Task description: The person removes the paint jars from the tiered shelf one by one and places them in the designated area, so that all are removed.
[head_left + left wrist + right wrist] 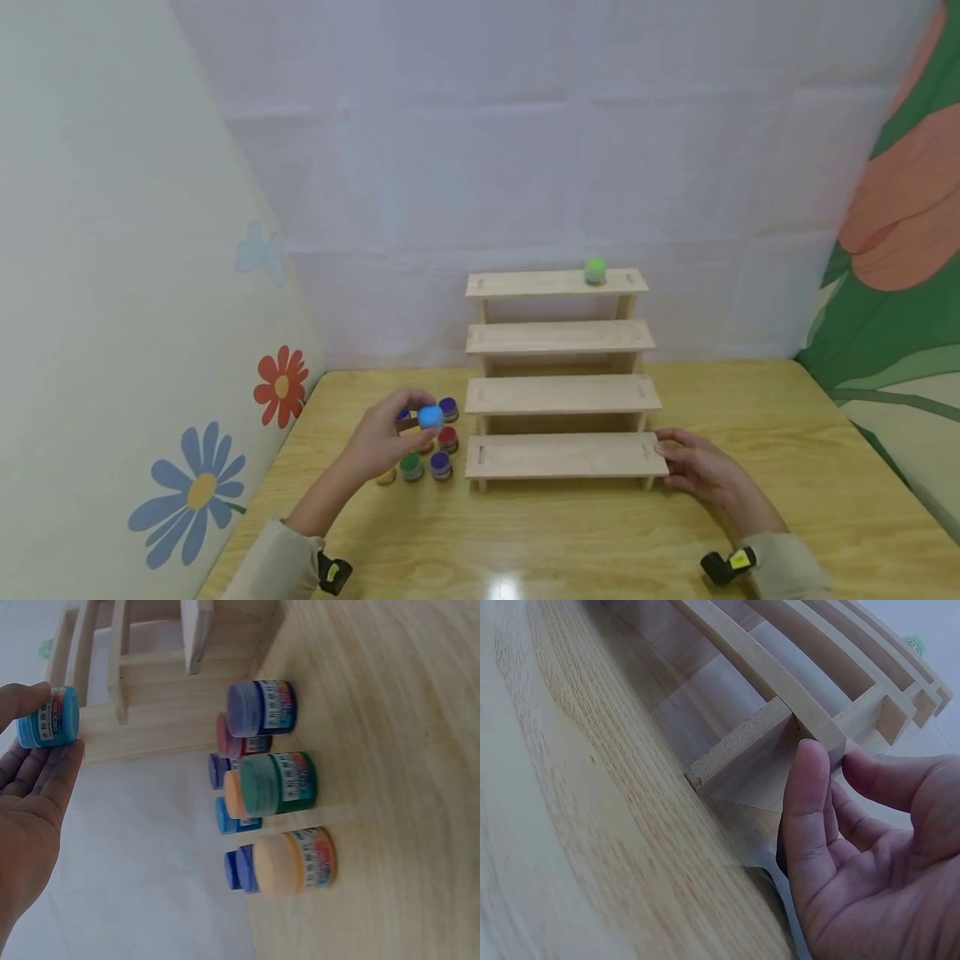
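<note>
My left hand [382,437] holds a light blue paint jar [431,417] between thumb and fingers, raised above a group of jars. The label on its side shows in the left wrist view. At the other side, my right hand [701,473] pinches the right end of the lowest step [566,456] of a four-tier wooden stand [562,393]. In the right wrist view, the thumb and a finger lie on opposite faces of that board end [826,733]. A bright green-lidded jar [595,272] stands on the top step, right of its middle.
Left of the stand, several paint jars stand on the wooden table [555,542], among them a green one [279,784], a dark blue one [262,709], a red one [447,439] and a pale orange one [295,861]. A white cloth backdrop [465,167] hangs behind; painted panels flank the table.
</note>
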Demonstrator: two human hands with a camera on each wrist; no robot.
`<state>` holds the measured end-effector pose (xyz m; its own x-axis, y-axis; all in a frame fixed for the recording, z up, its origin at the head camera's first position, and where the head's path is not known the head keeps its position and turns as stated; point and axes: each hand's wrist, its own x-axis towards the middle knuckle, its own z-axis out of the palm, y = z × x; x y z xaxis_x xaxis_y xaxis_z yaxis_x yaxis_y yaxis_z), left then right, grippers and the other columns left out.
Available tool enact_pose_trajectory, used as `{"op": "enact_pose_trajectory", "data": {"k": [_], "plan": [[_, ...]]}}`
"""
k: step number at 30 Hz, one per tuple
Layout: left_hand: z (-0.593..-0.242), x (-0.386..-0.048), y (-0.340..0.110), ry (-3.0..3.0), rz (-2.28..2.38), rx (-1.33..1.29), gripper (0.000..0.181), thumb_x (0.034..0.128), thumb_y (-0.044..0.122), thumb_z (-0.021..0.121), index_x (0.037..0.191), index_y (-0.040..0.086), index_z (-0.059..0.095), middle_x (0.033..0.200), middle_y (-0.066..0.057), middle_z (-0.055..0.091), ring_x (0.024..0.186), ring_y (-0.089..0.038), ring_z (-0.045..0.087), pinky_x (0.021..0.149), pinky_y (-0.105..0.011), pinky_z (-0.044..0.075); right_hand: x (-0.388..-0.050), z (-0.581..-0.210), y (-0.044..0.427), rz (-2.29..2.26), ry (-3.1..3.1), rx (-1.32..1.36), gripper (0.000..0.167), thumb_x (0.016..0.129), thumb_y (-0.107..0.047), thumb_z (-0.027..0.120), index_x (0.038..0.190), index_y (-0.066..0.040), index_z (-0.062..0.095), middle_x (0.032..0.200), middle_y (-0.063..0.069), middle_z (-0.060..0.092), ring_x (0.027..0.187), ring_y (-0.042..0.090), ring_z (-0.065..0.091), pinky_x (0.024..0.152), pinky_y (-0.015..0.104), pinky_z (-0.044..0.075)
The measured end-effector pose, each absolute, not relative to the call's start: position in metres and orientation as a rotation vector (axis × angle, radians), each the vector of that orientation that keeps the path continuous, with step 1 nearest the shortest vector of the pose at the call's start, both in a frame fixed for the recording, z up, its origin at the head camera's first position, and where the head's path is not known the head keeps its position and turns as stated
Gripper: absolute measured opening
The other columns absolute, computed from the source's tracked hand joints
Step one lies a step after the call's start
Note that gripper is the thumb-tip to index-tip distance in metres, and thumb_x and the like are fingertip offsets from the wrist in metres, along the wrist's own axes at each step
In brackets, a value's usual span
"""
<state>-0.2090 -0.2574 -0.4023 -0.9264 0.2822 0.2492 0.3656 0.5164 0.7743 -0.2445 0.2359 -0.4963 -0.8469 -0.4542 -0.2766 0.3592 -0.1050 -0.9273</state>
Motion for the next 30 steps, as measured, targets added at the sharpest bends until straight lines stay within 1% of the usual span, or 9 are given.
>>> {"op": "enact_pose_trajectory", "data": {"k": [2, 5, 10, 14, 21, 27, 30], "plan": [[-0.408, -0.206, -0.259, -2.671, -1.439, -0.549, 0.038, 0.0907, 0.003, 0.074, 0.125, 0.000, 0.059, 0.118, -0.013, 0.064, 0.115, -0.036, 0.063, 0.100, -0.050, 0.055, -0.245, -0.497, 0.235, -1.993, 1.646, -0.098, 0.015, 0.105, -0.014, 0.054, 0.111, -0.025, 0.061, 0.095, -0.001, 0.070, 0.080, 0.011, 0.066, 0.065, 0.021, 0.058], [-0.415, -0.202, -0.262, -2.679, -1.490, -0.528, 0.036, 0.0905, 0.004, 0.075, 0.123, 0.001, 0.059, 0.118, -0.013, 0.064, 0.115, -0.036, 0.062, 0.100, -0.050, 0.055, -0.245, -0.497, 0.235, -1.984, 1.656, -0.093, 0.014, 0.105, -0.015, 0.055, 0.113, -0.024, 0.061, 0.095, -0.001, 0.069, 0.081, 0.011, 0.066, 0.066, 0.021, 0.058], [-0.425, -0.198, -0.264, -2.709, -1.459, -0.501, 0.034, 0.0905, 0.007, 0.076, 0.120, 0.002, 0.061, 0.116, -0.011, 0.064, 0.112, -0.034, 0.062, 0.097, -0.044, 0.058, -0.246, -0.497, 0.235, -1.986, 1.658, -0.090, 0.013, 0.104, -0.015, 0.056, 0.115, -0.023, 0.060, 0.095, -0.001, 0.069, 0.080, 0.011, 0.066, 0.065, 0.021, 0.058], [-0.431, -0.196, -0.264, -2.742, -1.428, -0.477, 0.032, 0.0893, 0.005, 0.077, 0.118, 0.003, 0.063, 0.117, -0.010, 0.065, 0.112, -0.033, 0.063, 0.095, -0.039, 0.059, -0.245, -0.496, 0.235, -1.985, 1.651, -0.101, 0.013, 0.105, -0.015, 0.056, 0.114, -0.024, 0.060, 0.096, -0.001, 0.070, 0.081, 0.011, 0.067, 0.065, 0.021, 0.058], [-0.440, -0.192, -0.266, -2.744, -1.472, -0.538, 0.034, 0.0883, 0.005, 0.077, 0.118, 0.003, 0.062, 0.115, -0.011, 0.066, 0.111, -0.034, 0.062, 0.096, -0.046, 0.058, -0.245, -0.494, 0.234, -1.992, 1.650, -0.096, 0.014, 0.105, -0.015, 0.055, 0.114, -0.024, 0.060, 0.095, -0.002, 0.070, 0.081, 0.011, 0.067, 0.065, 0.020, 0.058], [-0.449, -0.189, -0.268, -2.773, -1.558, -0.511, 0.035, 0.0885, 0.009, 0.079, 0.119, 0.004, 0.062, 0.119, -0.012, 0.067, 0.116, -0.036, 0.062, 0.096, -0.040, 0.059, -0.245, -0.494, 0.234, -1.983, 1.664, -0.088, 0.014, 0.105, -0.015, 0.055, 0.114, -0.024, 0.060, 0.096, -0.002, 0.070, 0.081, 0.011, 0.067, 0.065, 0.021, 0.058], [-0.453, -0.188, -0.267, -2.784, -1.574, -0.496, 0.036, 0.0875, 0.008, 0.079, 0.119, 0.003, 0.062, 0.120, -0.012, 0.066, 0.116, -0.036, 0.062, 0.097, -0.041, 0.058, -0.244, -0.493, 0.233, -1.978, 1.673, -0.087, 0.014, 0.105, -0.015, 0.055, 0.113, -0.025, 0.060, 0.096, -0.002, 0.070, 0.081, 0.011, 0.067, 0.065, 0.021, 0.058]]}}
